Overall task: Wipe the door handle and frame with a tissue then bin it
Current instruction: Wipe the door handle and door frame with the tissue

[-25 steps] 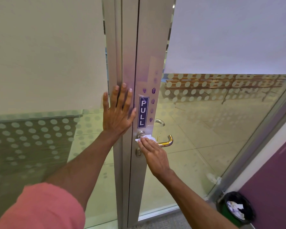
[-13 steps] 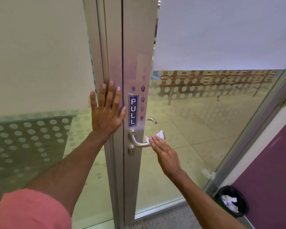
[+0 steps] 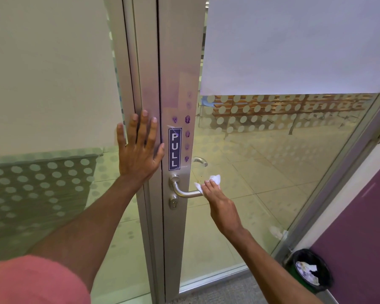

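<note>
R fingertips pinch a crumpled white tissue against the free end of the door handle; right hand is closed on the tissue, wrist trailing off to 5 o'clock. L fingers are spread flat and released, holding nothing; left hand presses palm-down on the metal frame at abt 9 o'clock from the handle, prob. bracing the door.

What changed: 1 s ago the tissue sat at the base of the lever, next to the door stile, covering the inner bend. Half a sec ago it had slid out to the tip, and it's there now too, w/ the whole curved lever bare and visible. L hand hasn't shifted on the frame. My read: one pass along the handle is done or nearly done. The frame still looks unwiped, since purple smudges show in a column just R of the PULL sign, at 12 o'clock from the handle. So frame wipe and binning are likely still ahead.

Containers: one bin w/ a black liner on the floor at 4 o'clock from the handle, well apart from it. It holds crumpled white paper, so it's partly filled w/ room left. Open top, no lid seen.
</note>
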### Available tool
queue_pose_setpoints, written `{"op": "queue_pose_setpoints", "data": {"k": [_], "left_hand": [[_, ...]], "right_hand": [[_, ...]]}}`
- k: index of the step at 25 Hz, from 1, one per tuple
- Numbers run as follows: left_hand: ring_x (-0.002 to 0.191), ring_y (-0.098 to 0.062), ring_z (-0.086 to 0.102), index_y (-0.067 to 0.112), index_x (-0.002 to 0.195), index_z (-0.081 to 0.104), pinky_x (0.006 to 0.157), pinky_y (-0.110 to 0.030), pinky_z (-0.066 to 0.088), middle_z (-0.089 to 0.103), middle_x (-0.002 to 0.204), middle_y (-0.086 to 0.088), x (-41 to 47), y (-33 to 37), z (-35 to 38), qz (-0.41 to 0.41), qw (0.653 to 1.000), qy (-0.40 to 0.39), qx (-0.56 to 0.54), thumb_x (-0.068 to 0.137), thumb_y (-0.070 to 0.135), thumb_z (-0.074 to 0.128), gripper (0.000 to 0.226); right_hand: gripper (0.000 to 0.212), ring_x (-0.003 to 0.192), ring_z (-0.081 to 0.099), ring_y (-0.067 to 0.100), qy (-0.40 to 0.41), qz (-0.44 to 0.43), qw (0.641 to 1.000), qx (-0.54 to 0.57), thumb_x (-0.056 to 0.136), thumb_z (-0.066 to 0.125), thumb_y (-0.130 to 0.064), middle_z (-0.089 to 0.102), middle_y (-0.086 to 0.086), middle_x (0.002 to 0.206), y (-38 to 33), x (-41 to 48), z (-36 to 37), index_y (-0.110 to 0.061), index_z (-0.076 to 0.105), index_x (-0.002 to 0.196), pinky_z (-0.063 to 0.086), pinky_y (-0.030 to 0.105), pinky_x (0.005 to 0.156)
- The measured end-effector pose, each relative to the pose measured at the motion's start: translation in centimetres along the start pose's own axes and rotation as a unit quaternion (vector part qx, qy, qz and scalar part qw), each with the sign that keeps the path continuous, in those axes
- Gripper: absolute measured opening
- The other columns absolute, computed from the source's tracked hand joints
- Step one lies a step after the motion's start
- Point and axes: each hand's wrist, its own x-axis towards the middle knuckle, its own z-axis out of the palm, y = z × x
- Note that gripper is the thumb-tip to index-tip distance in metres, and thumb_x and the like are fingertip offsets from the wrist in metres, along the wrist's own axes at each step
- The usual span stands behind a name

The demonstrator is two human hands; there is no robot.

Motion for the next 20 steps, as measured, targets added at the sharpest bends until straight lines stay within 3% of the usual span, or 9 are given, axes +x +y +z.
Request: {"op": "queue_pose_setpoints", "data": {"k": [3, 6, 8, 10, 12, 14, 18, 20], "left_hand": [[0.15, -0.022, -0.02, 0.014, 0.156, 0.0, 0.121, -0.048, -0.015, -0.026, 0.162, -0.003, -0.1, 0.0, 0.2, 0.002, 1.0, 0.005, -0.004, 0.101, 0.051, 0.033, 0.074], [0.15, -0.023, -0.02, 0.015, 0.156, -0.005, 0.121, -0.048, -0.016, -0.026, 0.162, -0.003, 0.0, 0.0, 0.2, 0.003, 1.0, 0.008, -0.008, 0.101, 0.05, 0.032, 0.075], [0.15, -0.022, -0.02, 0.015, 0.156, -0.006, 0.121, -0.048, -0.016, -0.026, 0.161, -0.003, 0.0, 0.1, 0.2, 0.003, 1.0, 0.01, -0.011, 0.101, 0.05, 0.032, 0.076], [0.15, -0.022, -0.02, 0.015, 0.156, -0.006, 0.121, -0.048, -0.016, -0.026, 0.161, -0.003, 0.0, 0.1, 0.2, 0.003, 1.0, 0.011, -0.012, 0.101, 0.05, 0.033, 0.076], [0.15, -0.022, -0.02, 0.016, 0.156, -0.007, 0.121, -0.048, -0.015, -0.027, 0.161, -0.002, -0.1, 0.2, 0.2, 0.002, 1.0, 0.011, -0.015, 0.101, 0.05, 0.033, 0.076], [0.15, -0.022, -0.021, 0.015, 0.156, -0.006, 0.121, -0.048, -0.015, -0.027, 0.161, -0.002, -0.1, 0.2, 0.2, 0.001, 1.0, 0.008, -0.015, 0.101, 0.05, 0.032, 0.075], [0.15, -0.022, -0.021, 0.013, 0.156, 0.003, 0.121, -0.048, -0.015, -0.027, 0.161, -0.002, 0.0, 0.1, 0.1, 0.002, 1.0, 0.004, -0.019, 0.101, 0.049, 0.032, 0.072], [0.15, -0.022, -0.02, 0.013, 0.155, 0.006, 0.121, -0.048, -0.015, -0.026, 0.161, -0.003, 0.0, 0.1, 0.1, 0.003, 1.0, 0.007, -0.017, 0.101, 0.049, 0.033, 0.071]], "right_hand": [[0.052, 0.135, 0.043, 0.021, 0.018, 0.013, 0.999, 0.025, 0.088, 0.054, 0.012, 0.055, 0.003, 0.141, 0.0, -0.2, 0.3, -0.014, 0.058, 0.132, 0.057, 0.031, 0.075], [0.036, 0.133, 0.044, 0.02, 0.042, 0.092, 0.988, 0.118, 0.095, 0.054, -0.005, 0.053, 0.008, 0.142, 0.4, 1.4, 0.3, -0.02, 0.063, 0.126, 0.049, 0.025, 0.091], [0.034, 0.134, 0.044, 0.021, 0.05, 0.129, 0.982, 0.131, 0.097, 0.052, -0.008, 0.051, 0.01, 0.143, 0.4, 1.9, 0.4, -0.023, 0.065, 0.125, 0.043, 0.017, 0.092], [0.036, 0.129, 0.049, 0.026, 0.065, 0.132, 0.982, 0.117, 0.095, 0.053, -0.005, 0.051, 0.011, 0.142, 0.0, 1.1, 0.7, -0.018, 0.063, 0.128, 0.046, 0.02, 0.086], [0.041, 0.108, 0.066, 0.033, 0.062, 0.111, 0.988, 0.082, 0.093, 0.055, -0.002, 0.057, 0.011, 0.138, -0.3, -0.5, 0.9, -0.012, 0.056, 0.133, 0.05, 0.025, 0.066], [0.042, 0.077, 0.068, 0.036, 0.059, 0.103, 0.991, 0.066, 0.094, 0.053, -0.003, 0.064, 0.012, 0.127, -0.3, -0.9, 0.9, -0.01, 0.051, 0.136, 0.041, 0.023, 0.056], [0.028, 0.085, 0.057, 0.035, 0.064, 0.131, 0.986, 0.076, 0.099, 0.046, -0.01, 0.063, 0.004, 0.118, -0.2, 1.7, 0.2, -0.013, 0.059, 0.125, 0.044, 0.022, 0.061], [0.032, 0.087, 0.065, 0.037, 0.056, 0.129, 0.988, 0.062, 0.096, 0.05, -0.007, 0.062, 0.007, 0.128, -0.4, 1.3, 0.2, -0.012, 0.058, 0.127, 0.051, 0.028, 0.063]]}}
